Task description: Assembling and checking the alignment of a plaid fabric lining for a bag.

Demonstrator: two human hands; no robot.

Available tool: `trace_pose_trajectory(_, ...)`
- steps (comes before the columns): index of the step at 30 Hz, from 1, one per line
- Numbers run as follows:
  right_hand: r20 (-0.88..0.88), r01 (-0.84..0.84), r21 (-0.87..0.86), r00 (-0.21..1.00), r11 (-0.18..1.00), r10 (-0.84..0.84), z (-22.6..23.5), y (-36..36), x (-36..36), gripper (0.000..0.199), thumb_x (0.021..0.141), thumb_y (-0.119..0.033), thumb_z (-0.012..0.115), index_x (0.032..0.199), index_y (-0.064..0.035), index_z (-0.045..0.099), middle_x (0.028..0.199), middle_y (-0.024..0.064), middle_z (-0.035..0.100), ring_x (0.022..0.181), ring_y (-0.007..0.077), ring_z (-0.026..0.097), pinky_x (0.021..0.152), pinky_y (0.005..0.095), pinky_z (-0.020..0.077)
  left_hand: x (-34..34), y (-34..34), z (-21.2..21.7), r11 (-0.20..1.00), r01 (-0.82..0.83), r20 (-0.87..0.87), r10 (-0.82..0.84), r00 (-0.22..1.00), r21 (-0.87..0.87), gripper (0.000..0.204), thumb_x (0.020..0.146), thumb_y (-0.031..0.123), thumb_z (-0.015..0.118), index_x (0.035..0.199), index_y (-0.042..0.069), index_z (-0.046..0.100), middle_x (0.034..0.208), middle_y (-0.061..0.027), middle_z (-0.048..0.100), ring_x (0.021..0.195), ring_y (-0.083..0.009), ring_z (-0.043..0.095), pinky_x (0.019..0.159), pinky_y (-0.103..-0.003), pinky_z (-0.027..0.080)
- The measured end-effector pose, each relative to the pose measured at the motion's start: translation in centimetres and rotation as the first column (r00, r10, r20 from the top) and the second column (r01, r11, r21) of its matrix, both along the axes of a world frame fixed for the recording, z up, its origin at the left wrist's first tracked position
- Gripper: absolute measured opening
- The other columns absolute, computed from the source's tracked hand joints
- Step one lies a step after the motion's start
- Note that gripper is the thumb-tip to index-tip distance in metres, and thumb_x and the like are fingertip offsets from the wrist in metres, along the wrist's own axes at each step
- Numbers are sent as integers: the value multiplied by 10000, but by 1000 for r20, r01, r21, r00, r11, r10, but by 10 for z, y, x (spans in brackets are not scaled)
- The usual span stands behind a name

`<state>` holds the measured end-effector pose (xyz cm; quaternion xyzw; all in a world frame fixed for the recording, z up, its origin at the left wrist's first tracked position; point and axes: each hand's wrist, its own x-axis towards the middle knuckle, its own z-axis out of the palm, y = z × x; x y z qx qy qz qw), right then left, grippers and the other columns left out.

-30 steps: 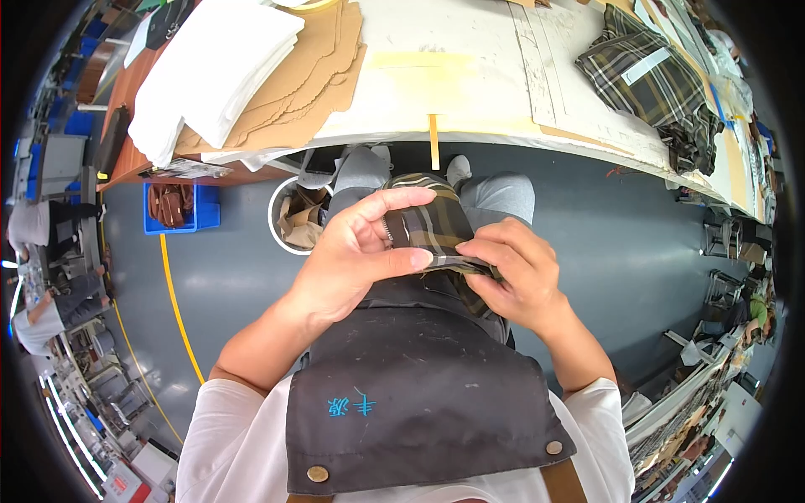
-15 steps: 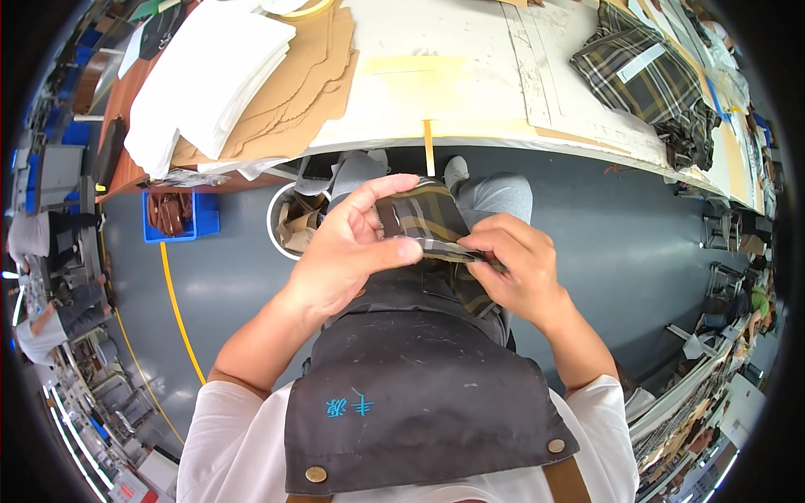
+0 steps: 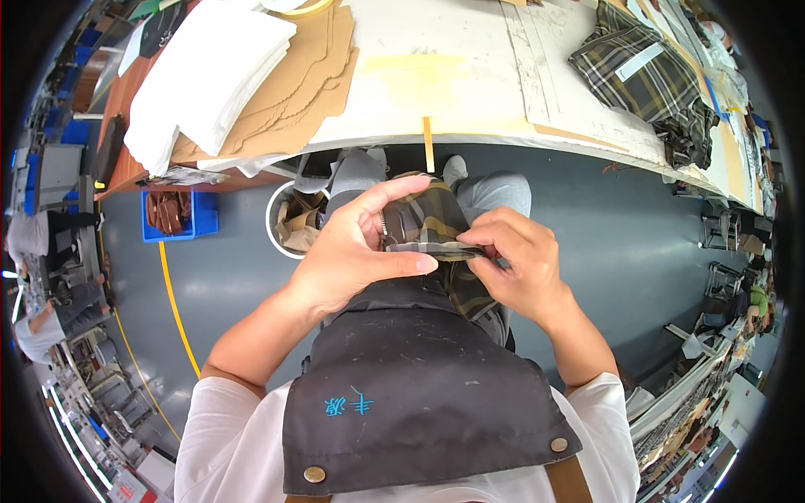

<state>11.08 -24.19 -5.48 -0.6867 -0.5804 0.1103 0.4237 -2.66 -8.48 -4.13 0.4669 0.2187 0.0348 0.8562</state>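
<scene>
Plaid cloth in brown and olive hangs between the hands above the lap, short of the table, in the head view. The right hand is pinched on its near edge. The left hand curves round its other end, thumb and forefinger spread wide; whether the remaining fingers grip, I cannot tell. Below lies the dark apron. White sheets overlap brown card on the table's left; a plaid bundle rests at its right.
</scene>
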Motion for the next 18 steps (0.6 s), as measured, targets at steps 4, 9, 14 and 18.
trace_pose_trajectory(4, -33, -19, -16, 999, 1000, 18, 2, 1, -2, 277, 561, 68, 668, 804, -27, 576, 760, 85, 557, 629, 239, 573, 511, 312, 462, -1, 1, 0, 997, 58, -107, -52, 993, 56, 630, 655, -102, 679, 1232, -14, 441, 1202, -89, 473, 1025, -128, 522, 860, -258, 456)
trace_pose_trajectory(9, -25, -16, -30, 1000, 999, 16, 1, 2, -1, 276, 560, 63, 674, 802, -28, 579, 768, 81, 551, 641, 236, 573, 513, 311, 460, 0, 1, 0, 990, 26, -148, -47, 988, -141, 617, 655, -145, 650, 1223, -14, 450, 1201, -69, 471, 1059, -124, 497, 881, -252, 452)
trace_pose_trajectory(14, 52, -43, 21, 998, 999, 42, 2, 6, -1, 291, 549, 63, 676, 808, -29, 582, 774, 81, 549, 655, 236, 576, 524, 314, 463, 4, -6, 1, 991, 45, -103, -32, 994, 126, 577, 719, -81, 648, 1247, 2, 430, 1142, -66, 515, 910, -75, 545, 775, -212, 467)
trace_pose_trajectory(18, 47, -28, 22, 999, 999, 27, 0, 3, 1, 296, 546, 67, 674, 810, -30, 582, 791, 88, 558, 660, 236, 578, 537, 308, 469, 4, -1, 1, 999, 23, -121, -28, 992, -43, 633, 657, -124, 658, 1239, 0, 443, 1230, -55, 453, 1088, -119, 468, 885, -248, 429)
